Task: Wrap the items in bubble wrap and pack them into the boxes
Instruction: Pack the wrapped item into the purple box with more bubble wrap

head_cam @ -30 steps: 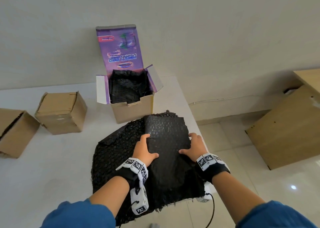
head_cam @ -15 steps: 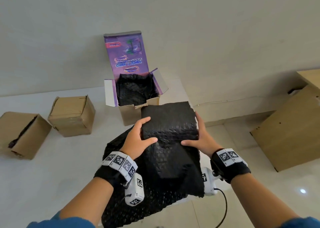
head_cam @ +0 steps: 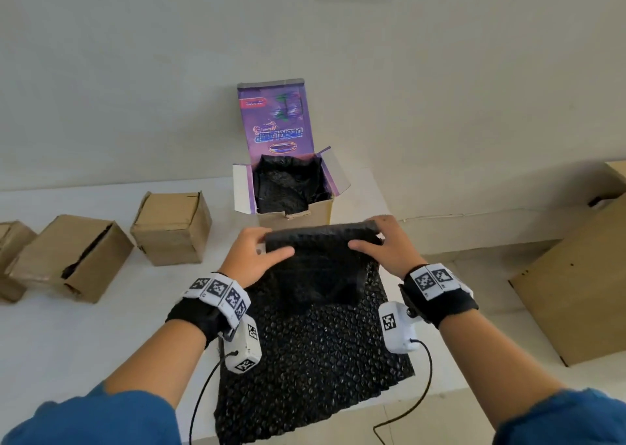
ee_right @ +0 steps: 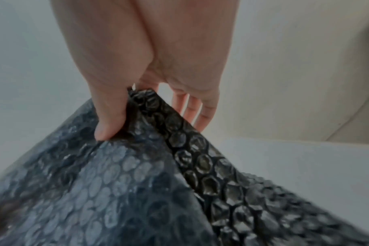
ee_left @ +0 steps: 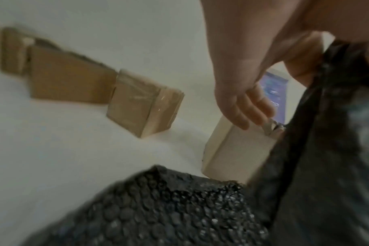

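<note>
Left hand (head_cam: 252, 258) and right hand (head_cam: 386, 248) grip a seemingly half-wrapped bubble wrap bundle (head_cam: 321, 241).

Soft daylight; blurred, dim wrist views

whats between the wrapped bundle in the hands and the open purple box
Nothing lies between them. In the head view the wrapped bundle is held just in front of the open purple box, hiding part of its brown front; no table top shows there.

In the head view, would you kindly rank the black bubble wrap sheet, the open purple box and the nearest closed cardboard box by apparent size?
1. Black bubble wrap sheet, though it lies closest to the camera.
2. Open purple box, counting its raised lid.
3. Closed cardboard box.
</note>
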`<state>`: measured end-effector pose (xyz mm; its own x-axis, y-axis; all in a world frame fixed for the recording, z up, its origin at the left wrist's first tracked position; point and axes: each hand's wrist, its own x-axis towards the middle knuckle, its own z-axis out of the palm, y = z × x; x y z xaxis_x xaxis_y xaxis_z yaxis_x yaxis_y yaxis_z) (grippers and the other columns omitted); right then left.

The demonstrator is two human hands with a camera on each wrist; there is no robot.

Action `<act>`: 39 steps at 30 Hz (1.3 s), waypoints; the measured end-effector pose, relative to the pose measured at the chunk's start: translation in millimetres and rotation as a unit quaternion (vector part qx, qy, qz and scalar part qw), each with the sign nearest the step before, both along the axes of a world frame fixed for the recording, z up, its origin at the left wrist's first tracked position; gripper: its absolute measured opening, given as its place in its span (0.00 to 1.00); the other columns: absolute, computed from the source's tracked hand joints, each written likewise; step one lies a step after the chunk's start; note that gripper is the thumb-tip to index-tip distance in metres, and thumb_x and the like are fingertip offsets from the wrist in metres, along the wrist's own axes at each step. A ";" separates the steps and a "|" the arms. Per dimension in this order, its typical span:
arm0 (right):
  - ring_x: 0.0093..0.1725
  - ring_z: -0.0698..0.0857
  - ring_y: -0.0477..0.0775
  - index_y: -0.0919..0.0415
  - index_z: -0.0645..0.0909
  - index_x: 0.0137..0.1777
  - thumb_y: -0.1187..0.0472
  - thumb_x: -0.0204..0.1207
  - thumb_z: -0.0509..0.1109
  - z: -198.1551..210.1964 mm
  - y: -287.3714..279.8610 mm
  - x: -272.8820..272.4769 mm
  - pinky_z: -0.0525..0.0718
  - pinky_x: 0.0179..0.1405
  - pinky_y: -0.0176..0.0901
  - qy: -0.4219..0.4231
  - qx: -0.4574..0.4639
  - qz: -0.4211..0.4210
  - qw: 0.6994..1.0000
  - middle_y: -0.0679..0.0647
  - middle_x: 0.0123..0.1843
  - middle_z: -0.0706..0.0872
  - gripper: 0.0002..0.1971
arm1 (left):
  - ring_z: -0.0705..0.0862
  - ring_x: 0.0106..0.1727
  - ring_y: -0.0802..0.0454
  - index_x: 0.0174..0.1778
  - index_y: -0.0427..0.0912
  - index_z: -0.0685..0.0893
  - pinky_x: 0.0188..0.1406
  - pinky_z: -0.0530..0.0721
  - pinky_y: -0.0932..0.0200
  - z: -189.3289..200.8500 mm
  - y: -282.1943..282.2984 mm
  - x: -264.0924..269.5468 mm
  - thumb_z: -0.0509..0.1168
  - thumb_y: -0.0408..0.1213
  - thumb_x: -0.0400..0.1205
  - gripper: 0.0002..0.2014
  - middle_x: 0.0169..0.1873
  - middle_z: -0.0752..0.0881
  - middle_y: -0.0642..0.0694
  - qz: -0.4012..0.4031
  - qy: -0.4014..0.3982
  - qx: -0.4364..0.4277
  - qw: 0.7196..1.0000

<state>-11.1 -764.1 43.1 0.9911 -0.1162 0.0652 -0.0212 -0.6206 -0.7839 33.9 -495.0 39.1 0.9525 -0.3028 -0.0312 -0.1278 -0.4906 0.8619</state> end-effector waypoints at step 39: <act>0.83 0.34 0.65 0.43 0.37 0.83 0.32 0.77 0.57 -26.0 82.7 210.6 0.38 0.81 0.59 0.200 -0.379 0.248 0.869 0.60 0.84 0.31 0.43 | 0.50 0.83 0.47 0.82 0.48 0.57 0.77 0.37 0.35 -5.1 -11.3 172.3 0.52 0.64 0.80 0.37 0.83 0.51 0.46 -0.195 -0.157 0.548 0.798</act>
